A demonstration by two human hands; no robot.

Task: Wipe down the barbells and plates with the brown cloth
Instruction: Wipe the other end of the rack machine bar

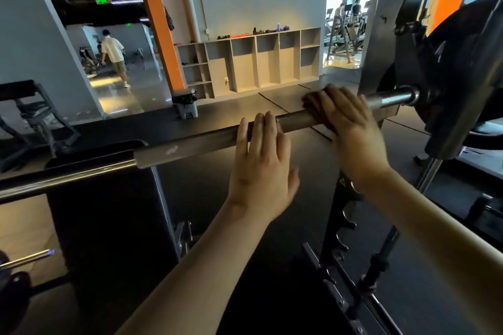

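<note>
A steel barbell [190, 141] runs across the view from lower left to upper right, resting on a rack. My left hand [261, 163] lies over the bar with fingers straight. Further right, my right hand [345, 122] wraps the brown cloth [313, 102] around the bar; only a dark edge of the cloth shows past my fingers. A black plate [457, 84] sits on the bar's right end, just beyond a bare shiny stretch of sleeve [392, 98].
The rack upright with hooks [345, 215] stands below my right arm. A black bench pad [109, 212] lies under the bar at left. Wooden cubby shelves [255, 62] line the far wall. A person [115, 56] walks in the room beyond the left opening.
</note>
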